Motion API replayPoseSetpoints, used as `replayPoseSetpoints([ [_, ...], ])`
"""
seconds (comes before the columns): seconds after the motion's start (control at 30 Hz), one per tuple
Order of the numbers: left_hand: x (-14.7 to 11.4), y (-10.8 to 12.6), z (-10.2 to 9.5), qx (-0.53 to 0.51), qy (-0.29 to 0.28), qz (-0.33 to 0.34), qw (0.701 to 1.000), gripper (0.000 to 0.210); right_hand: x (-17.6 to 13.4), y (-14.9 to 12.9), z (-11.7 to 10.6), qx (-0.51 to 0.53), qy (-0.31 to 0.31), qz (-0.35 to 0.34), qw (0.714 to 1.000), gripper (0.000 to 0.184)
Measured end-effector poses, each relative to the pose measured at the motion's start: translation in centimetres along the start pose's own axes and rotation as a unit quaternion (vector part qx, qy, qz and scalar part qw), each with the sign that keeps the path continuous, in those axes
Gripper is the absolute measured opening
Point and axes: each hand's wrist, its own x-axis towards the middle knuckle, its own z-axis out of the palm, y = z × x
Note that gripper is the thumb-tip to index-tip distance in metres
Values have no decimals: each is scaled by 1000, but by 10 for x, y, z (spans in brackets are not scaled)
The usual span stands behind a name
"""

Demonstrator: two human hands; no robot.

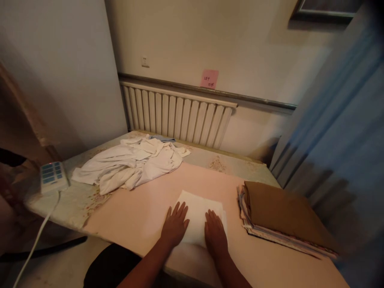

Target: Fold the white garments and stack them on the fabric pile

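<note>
A white folded cloth [196, 216] lies flat on the pink sheet [141, 216] that covers part of the table. My left hand [175, 225] rests palm down on the cloth's left edge, fingers stretched out and slightly spread. On the right side of the same cloth lies my right hand [215, 232], also palm down, its fingers extended. Neither hand grips anything. The cloth's top and middle show between the hands, and its layered edge shows at the right.
Crumpled white cloth [135, 162] is heaped at the back left. At the right sits a brown folder-like stack [285, 212] near a blue curtain [339, 160]. A power strip [53, 178] with a white cord stands at the left edge. A radiator [177, 114] lines the wall behind.
</note>
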Motion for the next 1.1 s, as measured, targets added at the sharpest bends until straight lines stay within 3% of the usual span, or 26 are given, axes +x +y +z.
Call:
replayPoseSetpoints([
  [0.23, -2, -20, 8, -3, 13, -33, 999, 52, -5, 5, 6, -13, -14, -2, 1000, 43],
  [0.53, 4, -29, 18, -34, -3, -44, 998, 53, -7, 7, 2, -7, -41, 17, 999, 44],
  [0.8, 17, -26, 10, -105, -27, -89, 990, 55, -4, 1, -8, -1, -95, 61, 994, 43],
  [0.97, 25, -35, -2, -231, -53, -140, 961, 55, -5, 1, -10, 7, -102, 61, 993, 44],
  [1.1, 36, -50, -11, -349, -62, -233, 905, 50, -6, 2, -10, 10, -101, 66, 993, 43],
])
